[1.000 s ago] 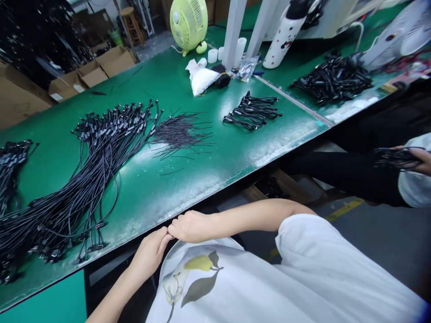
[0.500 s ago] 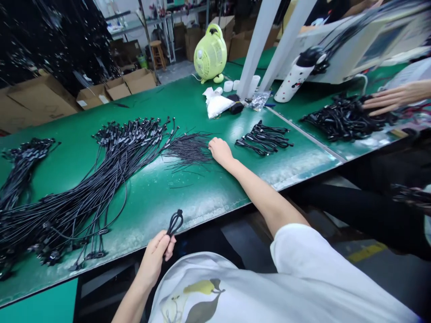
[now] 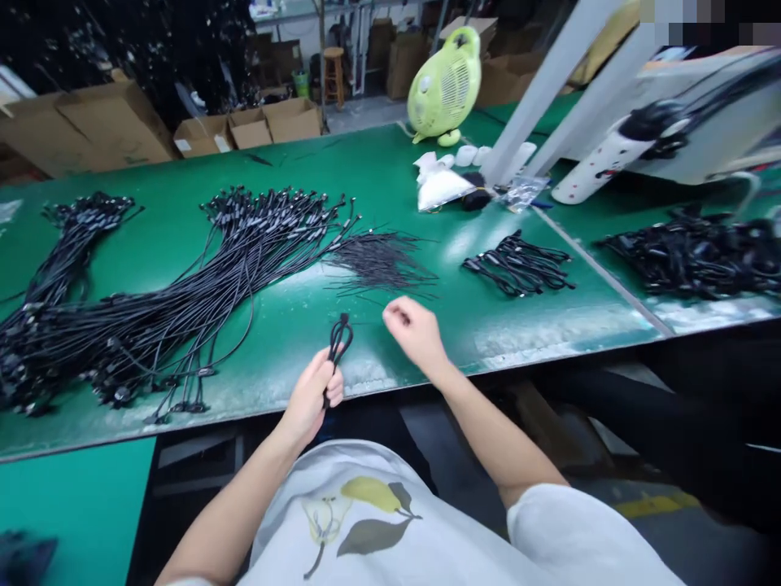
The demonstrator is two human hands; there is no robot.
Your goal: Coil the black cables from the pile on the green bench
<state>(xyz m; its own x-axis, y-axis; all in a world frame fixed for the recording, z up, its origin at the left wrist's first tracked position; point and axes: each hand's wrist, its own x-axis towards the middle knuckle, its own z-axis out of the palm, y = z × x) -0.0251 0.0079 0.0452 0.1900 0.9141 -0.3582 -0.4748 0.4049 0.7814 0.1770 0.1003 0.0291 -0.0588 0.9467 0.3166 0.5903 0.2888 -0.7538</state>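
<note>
The slim, looped cable (image 3: 334,350) I hold is black. Before me, the long thin cables (image 3: 183,299) are black with grey bands near their ends, on a flat, glossy green tabletop (image 3: 167,175). My white fabric shirt (image 3: 451,545) carries a yellow fruit print (image 3: 369,493) with grey-green leaves (image 3: 375,537). I see a rounded lime-green plastic fan (image 3: 440,94) and a white cylindrical bottle (image 3: 601,167) speckled red and black.

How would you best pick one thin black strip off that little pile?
Probably pinch a loose end at the right edge of the thin black strips, with the right hand coming from that side: ends fan out there, while the middle overlaps densely.
</note>
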